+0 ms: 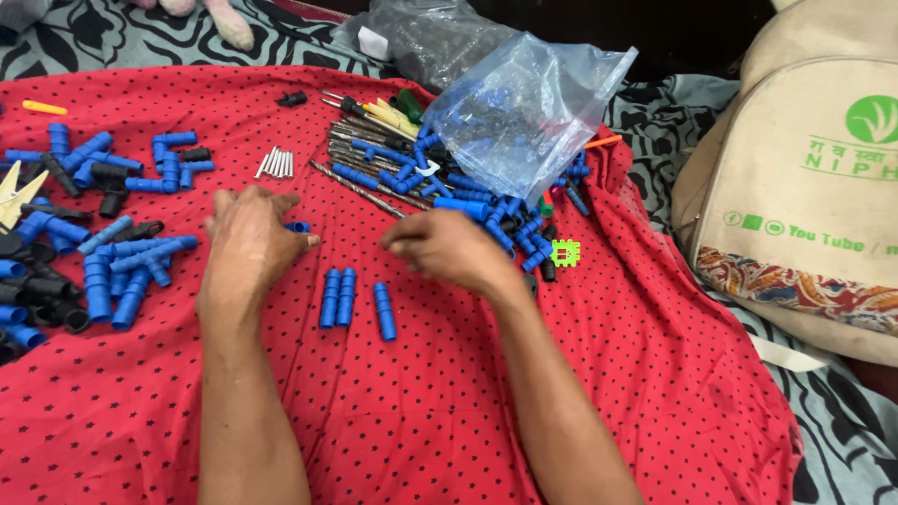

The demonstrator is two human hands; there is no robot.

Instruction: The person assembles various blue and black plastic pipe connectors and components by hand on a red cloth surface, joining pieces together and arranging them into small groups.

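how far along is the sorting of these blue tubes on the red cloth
Done, as it looks: three short blue plastic tubes lie side by side on the red dotted cloth in front of the hands. In hand: the left hand touches another blue tube piece; the right hand is curled, contents hidden. Left: a loose blue heap by the clear plastic bag.

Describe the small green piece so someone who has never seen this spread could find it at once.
Start at the clear plastic bag lying at the top of the red dotted cloth. Follow the heap of blue tube pieces spilling from it down to its lower right end, just beyond the right hand. There sits the small green piece: bright lime with a notched outline, the only one like it among blue and black parts.
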